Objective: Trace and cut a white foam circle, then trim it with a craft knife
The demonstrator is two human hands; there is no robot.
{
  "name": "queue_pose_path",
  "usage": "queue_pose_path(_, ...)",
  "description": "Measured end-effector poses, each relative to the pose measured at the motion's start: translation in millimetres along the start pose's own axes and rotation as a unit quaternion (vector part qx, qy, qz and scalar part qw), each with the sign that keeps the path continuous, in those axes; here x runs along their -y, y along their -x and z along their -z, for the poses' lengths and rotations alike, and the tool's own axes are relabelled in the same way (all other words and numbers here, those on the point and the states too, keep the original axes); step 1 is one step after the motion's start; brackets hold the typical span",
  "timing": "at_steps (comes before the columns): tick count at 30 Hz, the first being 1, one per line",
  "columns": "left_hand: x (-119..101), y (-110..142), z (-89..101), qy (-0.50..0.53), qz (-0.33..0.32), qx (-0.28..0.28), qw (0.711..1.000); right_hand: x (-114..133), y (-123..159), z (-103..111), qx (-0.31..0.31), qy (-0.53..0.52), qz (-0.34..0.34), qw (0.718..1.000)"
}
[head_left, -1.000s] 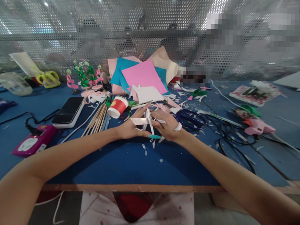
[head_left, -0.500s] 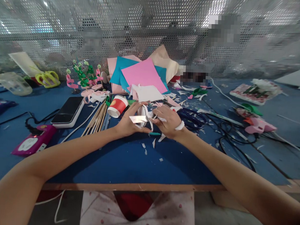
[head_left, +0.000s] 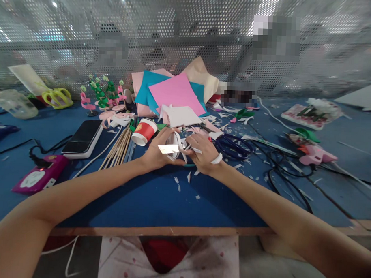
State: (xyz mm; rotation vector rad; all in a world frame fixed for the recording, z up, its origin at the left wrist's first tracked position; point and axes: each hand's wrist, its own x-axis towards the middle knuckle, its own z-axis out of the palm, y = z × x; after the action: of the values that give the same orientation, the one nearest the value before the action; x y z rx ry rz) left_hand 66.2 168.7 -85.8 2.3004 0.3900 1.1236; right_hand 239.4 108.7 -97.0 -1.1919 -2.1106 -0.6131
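Blue felt covers the table (head_left: 159,199), which is fenced at the back by perforated metal mesh (head_left: 189,37) and littered with craft scraps. Near its middle both hands meet over a white paper strip (head_left: 173,146), partly curled into a loop — it is kept just above the cloth, probably so the curl stays free while it is shaped. The left hand (head_left: 156,152) pinches the flat end of the strip between thumb and fingers, closed lightly on it. The right hand (head_left: 203,154) grips the curled end, fingers bent inward around it, a white band at its wrist. Both forearms reach in from the table edge and converge, wrists low. Just beyond lie a red cup (head_left: 144,131) and wooden sticks (head_left: 120,147) on the left, scissors (head_left: 232,144) on the right — and coloured sheets (head_left: 175,92) further back.
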Motion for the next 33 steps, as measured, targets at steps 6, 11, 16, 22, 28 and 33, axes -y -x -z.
queue_pose_path(6,-1.2,2.3,-0.9,0.003,0.022,-0.010,1.000,0.0,-1.7,-3.3,-0.018,-0.028,0.008,0.999)
queue_pose_path(11,-5.0,3.8,0.2,0.020,0.008,-0.031,0.999,-2.9,-5.0,-2.3,-0.028,-0.056,0.012,0.998)
queue_pose_path(16,-3.8,4.6,-0.3,0.014,-0.010,-0.057,0.998,-5.5,-7.8,3.9,-0.045,-0.063,0.053,0.996)
queue_pose_path(22,-1.6,3.2,-2.7,0.001,-0.031,-0.061,0.998,-5.9,-6.6,6.5,-0.014,-0.066,0.038,0.997)
queue_pose_path(28,-5.6,5.2,-2.9,-0.003,-0.019,-0.019,1.000,0.3,-6.0,11.1,-0.004,-0.064,0.053,0.997)
queue_pose_path(33,-4.9,4.0,-3.7,-0.051,-0.042,0.000,0.998,1.8,-5.2,11.1,0.001,-0.064,0.055,0.996)
